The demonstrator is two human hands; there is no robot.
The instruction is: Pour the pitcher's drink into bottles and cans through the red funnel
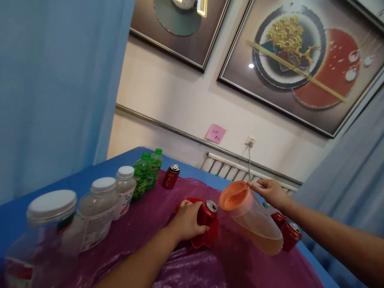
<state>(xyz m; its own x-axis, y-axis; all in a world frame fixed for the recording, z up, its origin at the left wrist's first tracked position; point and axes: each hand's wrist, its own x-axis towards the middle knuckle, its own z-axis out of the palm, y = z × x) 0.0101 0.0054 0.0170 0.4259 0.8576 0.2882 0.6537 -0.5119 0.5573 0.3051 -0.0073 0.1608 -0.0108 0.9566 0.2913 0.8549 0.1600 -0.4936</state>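
My left hand point(187, 220) is closed around a red soda can point(207, 213) with an opened top. That can stands at, or just over, a red scalloped dish point(204, 241). To its right, my right hand point(271, 193) grips a clear plastic pitcher point(255, 224) from the far side, near the top; the handle is hidden. The pitcher tilts to the left, its orange lid point(235, 197) facing the can. Brownish liquid lies along the pitcher's lower side. No stream shows between pitcher and can.
Clear jars with white lids point(103, 185) and green bottles point(142, 172) line the left side. Another red can point(171, 177) stands at the back, and more red cans point(291, 236) are behind the pitcher. Purple plastic sheeting point(144, 244) covers the blue table point(120, 165).
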